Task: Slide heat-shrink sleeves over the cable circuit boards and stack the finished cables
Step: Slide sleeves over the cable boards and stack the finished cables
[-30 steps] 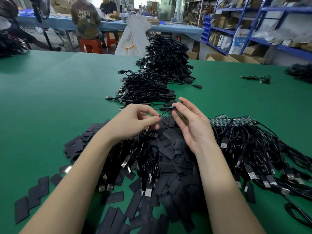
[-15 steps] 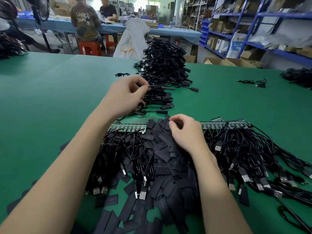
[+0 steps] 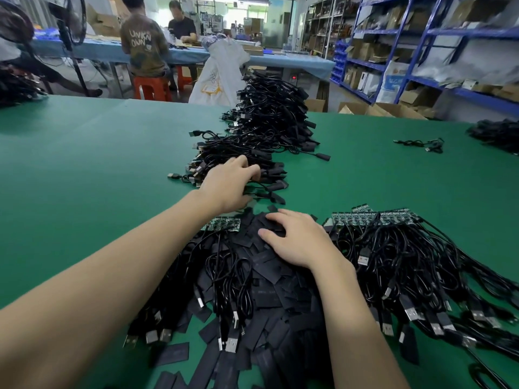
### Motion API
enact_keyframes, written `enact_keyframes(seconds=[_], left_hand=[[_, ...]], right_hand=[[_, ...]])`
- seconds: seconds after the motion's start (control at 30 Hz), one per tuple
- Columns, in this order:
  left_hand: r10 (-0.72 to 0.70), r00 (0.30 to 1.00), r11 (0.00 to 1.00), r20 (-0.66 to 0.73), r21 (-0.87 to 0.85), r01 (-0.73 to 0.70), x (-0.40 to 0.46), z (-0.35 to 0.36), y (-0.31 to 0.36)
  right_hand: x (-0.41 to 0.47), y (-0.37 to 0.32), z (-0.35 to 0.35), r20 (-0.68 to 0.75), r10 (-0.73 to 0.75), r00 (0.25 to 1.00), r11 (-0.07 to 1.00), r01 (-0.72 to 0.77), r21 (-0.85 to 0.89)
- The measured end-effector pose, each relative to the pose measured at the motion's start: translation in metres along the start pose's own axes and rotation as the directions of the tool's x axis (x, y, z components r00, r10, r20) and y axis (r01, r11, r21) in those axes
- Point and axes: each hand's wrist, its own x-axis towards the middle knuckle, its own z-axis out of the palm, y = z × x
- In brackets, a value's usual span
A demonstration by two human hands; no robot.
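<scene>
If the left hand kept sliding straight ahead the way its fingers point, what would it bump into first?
The left hand already rests on the near stack of finished black cables; straight on, it would probably push deeper into it, towards the taller heap behind.

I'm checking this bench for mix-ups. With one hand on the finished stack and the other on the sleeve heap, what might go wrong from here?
1. The left hand rests on the finished pile of black sleeved cables, which lies close to the heap of flat black heat-shrink sleeves; loose sleeves could get mixed in.
2. Unsleeved cables with bare green circuit boards lie tangled beside the right hand; pulling one might drag others.
</scene>
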Motion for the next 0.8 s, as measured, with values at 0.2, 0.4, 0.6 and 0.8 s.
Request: enact_keyframes(seconds=[0.2, 0.4, 0.6, 0.8], left_hand=[[-0.106, 0.987, 0.992, 0.124, -0.060, 0.114, 0.006, 0.014, 0.007], [-0.096, 0.966, 0.988, 0.239, -0.095, 0.122, 0.022, 0.019, -0.004], [-0.097, 0.959, 0.970, 0.265, -0.189, 0.150, 0.021, 0.022, -0.015], [-0.162, 0.979, 0.902, 0.124, -0.383, 0.198, -0.012, 0.009, -0.009]], right_hand=[[-0.003, -0.004, -0.009, -0.011, -0.037, 0.999, 0.996, 0.037, 0.080], [-0.003, -0.001, -0.008, -0.058, -0.030, 0.998, 0.974, 0.042, 0.222], [-0.004, 0.003, -0.007, -0.059, -0.022, 0.998, 0.964, 0.037, 0.265], [-0.002, 0.004, -0.006, -0.175, -0.003, 0.985, 0.950, 0.058, 0.306]])
